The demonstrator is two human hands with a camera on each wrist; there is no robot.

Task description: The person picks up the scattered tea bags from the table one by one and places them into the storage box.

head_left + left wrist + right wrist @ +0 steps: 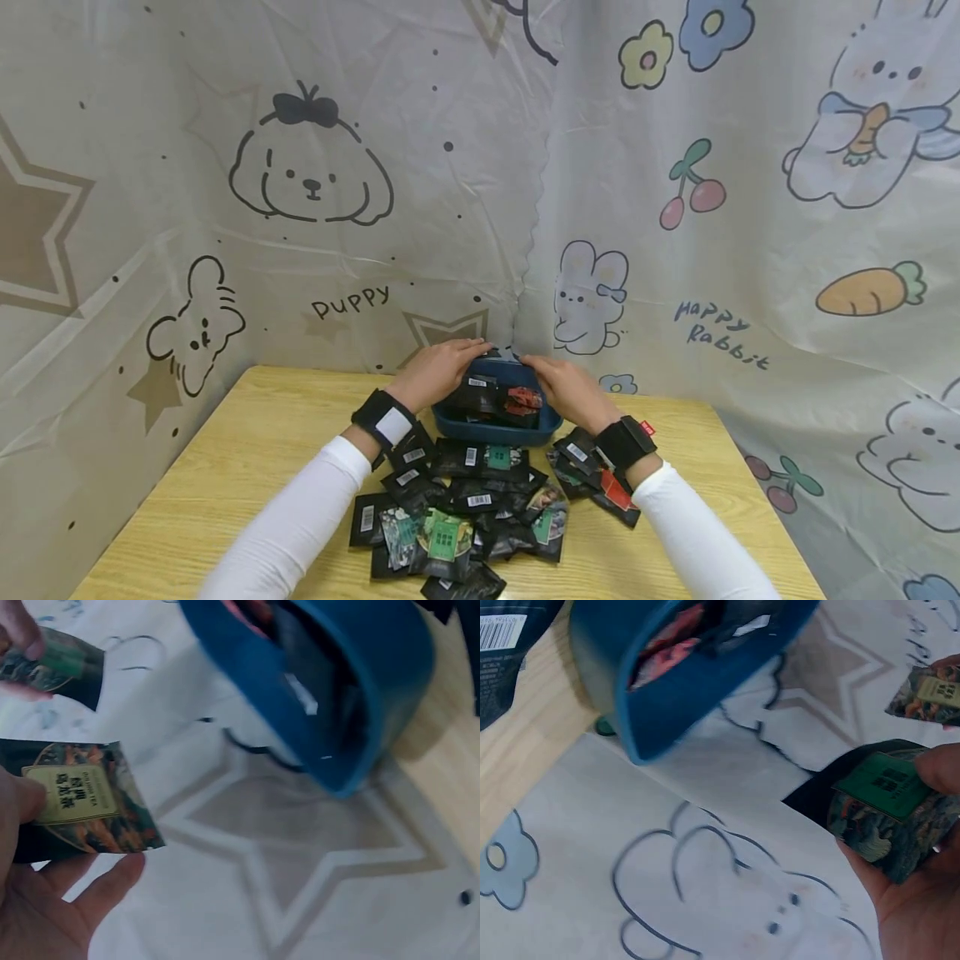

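Observation:
Above the far side of a blue plastic basket (495,432), my left hand (433,375) pinches a dark tea packet (79,799) with a yellow label, thumb on its front. On the other side, my right hand (576,390) grips a second dark tea packet (881,795) with a green label, its thumb over the label. Both packets are held apart from each other, beyond the basket's far rim. Inside the basket lie black packets (476,393) and a red packet (522,400). In the head view the held packets are mostly hidden by the hands.
A loose pile of black packets (480,500) with green labels spreads in front of the basket on the wooden table (247,467). A smaller group (577,458) lies to its right, under my right wrist. A printed curtain (450,208) hangs behind the table.

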